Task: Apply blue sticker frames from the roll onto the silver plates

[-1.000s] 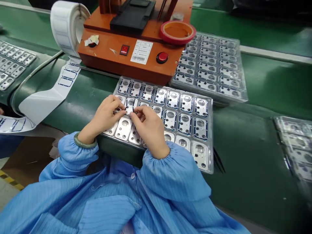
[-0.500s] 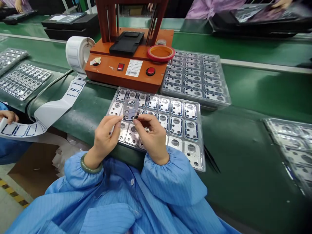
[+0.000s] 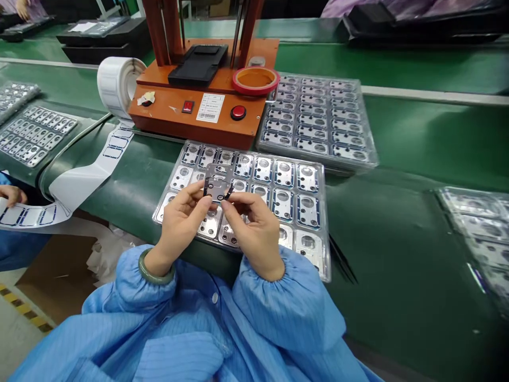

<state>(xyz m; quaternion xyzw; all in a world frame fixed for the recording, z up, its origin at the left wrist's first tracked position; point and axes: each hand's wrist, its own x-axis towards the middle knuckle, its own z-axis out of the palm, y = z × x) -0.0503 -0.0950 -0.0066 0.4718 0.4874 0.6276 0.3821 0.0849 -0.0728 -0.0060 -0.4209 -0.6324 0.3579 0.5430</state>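
My left hand [image 3: 183,217] and my right hand [image 3: 256,225] pinch a small thin silver plate [image 3: 217,188] between them, one at each side. The plate has small black-ringed holes near its lower edge, and dark strips show along its sides by my fingertips. Below it lies a clear plastic tray [image 3: 326,233] with rows of similar silver plates; those in the upper and right part carry dark blue edging, while several in the lower part look bare. My hands and the held plate hide part of the tray.
An orange press [image 3: 191,119] stands behind the tray, a red tape roll [image 3: 255,82] on it. Stacked trays [image 3: 318,119] lie at its right, a label roll [image 3: 115,87] at its left. Black tweezers [image 3: 342,260] rest right of my tray. Another person's hand [image 3: 14,195] touches the label strip.
Both hands have moved slightly down, still holding the plate, and the left fingers have closed further round its left edge. The camera view has shifted slightly.
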